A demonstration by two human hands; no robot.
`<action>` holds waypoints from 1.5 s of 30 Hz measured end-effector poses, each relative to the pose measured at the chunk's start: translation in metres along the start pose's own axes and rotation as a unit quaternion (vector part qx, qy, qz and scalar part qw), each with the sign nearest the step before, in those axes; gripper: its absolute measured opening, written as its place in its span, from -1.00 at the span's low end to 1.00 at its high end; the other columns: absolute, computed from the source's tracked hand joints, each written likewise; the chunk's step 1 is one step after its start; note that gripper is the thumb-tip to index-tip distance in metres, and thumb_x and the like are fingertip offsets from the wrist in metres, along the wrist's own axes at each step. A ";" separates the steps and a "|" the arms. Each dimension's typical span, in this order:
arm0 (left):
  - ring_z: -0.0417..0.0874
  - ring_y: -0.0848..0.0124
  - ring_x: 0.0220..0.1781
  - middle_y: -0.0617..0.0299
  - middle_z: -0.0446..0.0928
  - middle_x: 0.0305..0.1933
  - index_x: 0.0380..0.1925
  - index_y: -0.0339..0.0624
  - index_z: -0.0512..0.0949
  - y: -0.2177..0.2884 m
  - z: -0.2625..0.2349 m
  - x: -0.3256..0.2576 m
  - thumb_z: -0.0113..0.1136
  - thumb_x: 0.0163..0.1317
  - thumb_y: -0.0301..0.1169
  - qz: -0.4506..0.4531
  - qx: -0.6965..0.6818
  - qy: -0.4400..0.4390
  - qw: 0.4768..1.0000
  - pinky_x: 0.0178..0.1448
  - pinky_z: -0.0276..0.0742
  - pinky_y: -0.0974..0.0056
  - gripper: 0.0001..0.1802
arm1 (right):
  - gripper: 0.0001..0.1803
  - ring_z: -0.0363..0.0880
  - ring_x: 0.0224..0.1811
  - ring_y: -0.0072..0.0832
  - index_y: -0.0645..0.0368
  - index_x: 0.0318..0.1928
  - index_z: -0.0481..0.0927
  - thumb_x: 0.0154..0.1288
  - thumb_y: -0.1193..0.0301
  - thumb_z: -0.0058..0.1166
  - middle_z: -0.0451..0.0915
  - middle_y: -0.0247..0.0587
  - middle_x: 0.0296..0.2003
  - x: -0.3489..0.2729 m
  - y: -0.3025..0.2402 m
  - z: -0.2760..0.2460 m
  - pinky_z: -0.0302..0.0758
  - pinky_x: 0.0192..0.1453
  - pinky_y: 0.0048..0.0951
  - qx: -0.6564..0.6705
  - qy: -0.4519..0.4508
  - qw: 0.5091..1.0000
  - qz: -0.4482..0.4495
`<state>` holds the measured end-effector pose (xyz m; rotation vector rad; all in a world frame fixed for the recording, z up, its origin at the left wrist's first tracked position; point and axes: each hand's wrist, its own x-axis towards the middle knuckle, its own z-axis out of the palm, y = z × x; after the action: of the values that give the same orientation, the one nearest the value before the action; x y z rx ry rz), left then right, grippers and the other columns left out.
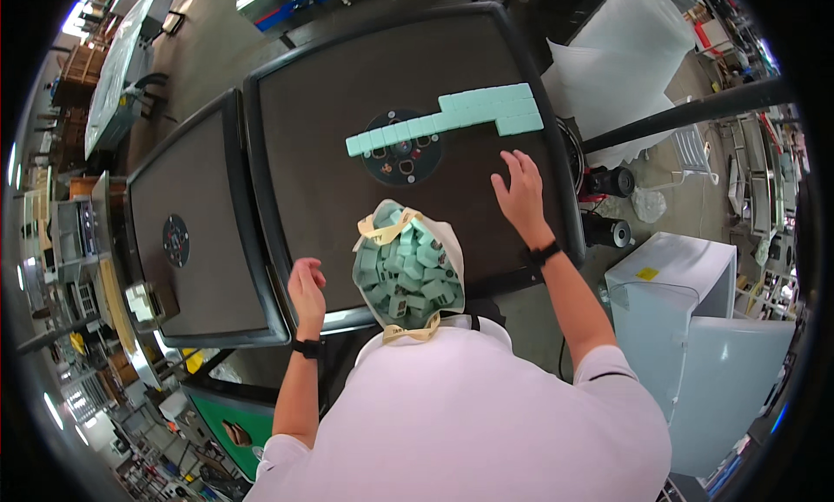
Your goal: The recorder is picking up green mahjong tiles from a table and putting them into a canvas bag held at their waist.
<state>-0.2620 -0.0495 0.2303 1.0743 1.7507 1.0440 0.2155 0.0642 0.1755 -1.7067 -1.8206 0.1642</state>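
We see the right hand (519, 192) spread flat, fingers apart, on the dark tabletop (321, 137), just below the row of mint tiles (452, 118). Left hand (306, 289) hovers loosely curled, holding nothing, at the tabletop's near edge beside the open cloth bag (408, 272) full of tiles, which sits between both hands.

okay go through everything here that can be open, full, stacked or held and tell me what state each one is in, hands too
Cream cloth bag: open at the top, filled with loose tiles.
Loose mint-green tiles in the bag: jumbled, unstacked.
Row of mint-green tiles on the dark square table: lined up, doubled at the right end.
Left hand: loosely curled, holds nothing.
Right hand: open, fingers spread, on the table.
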 end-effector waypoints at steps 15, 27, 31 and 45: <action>0.66 0.51 -0.36 0.22 0.73 -0.35 0.01 -0.31 0.73 -0.076 -0.007 -0.032 -0.16 0.80 -0.16 -0.170 0.109 -0.099 0.974 -0.22 0.58 0.34 -0.48 | 0.02 -0.06 0.75 0.48 -0.62 0.73 0.21 0.34 -0.16 0.42 -0.04 -0.06 0.80 0.091 0.174 0.062 0.08 0.61 0.75 -0.241 -0.378 0.892 0.057; 0.86 -0.01 -0.11 -0.12 0.80 -0.14 0.09 -0.26 0.68 -0.043 0.101 0.112 0.06 0.64 -0.28 -0.005 0.224 -0.233 0.946 0.02 0.73 0.05 -0.67 | -0.06 0.18 0.59 0.61 -0.36 0.66 0.40 0.27 0.20 0.44 0.18 0.19 0.69 -0.004 0.036 0.132 0.37 0.45 0.57 -0.175 -0.271 0.946 0.010; 0.82 -0.06 0.09 -0.15 0.78 0.02 0.17 -0.32 0.63 -0.061 0.132 0.158 0.15 0.58 -0.34 0.011 0.250 -0.268 0.930 0.21 0.71 0.02 -0.67 | -0.17 0.29 0.52 0.61 -0.27 0.64 0.44 0.35 0.37 0.29 0.19 0.23 0.68 -0.014 -0.027 0.162 0.47 0.40 0.45 -0.159 -0.296 0.942 -0.001; 0.69 -0.19 0.24 -0.14 0.52 0.27 0.31 -0.24 0.51 -0.055 0.219 0.194 0.66 0.11 -0.40 0.209 0.348 -0.323 0.855 0.32 0.69 -0.06 -0.24 | -0.30 0.66 0.00 -0.07 -0.01 0.24 0.60 0.03 0.44 0.57 0.57 -0.12 0.10 0.019 -0.033 0.195 0.72 0.04 -0.13 -0.061 -0.279 0.955 -0.077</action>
<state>-0.1345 0.1647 0.0665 2.0444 1.3486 0.1549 0.0871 0.1400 0.0439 -1.7046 -2.4062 0.5224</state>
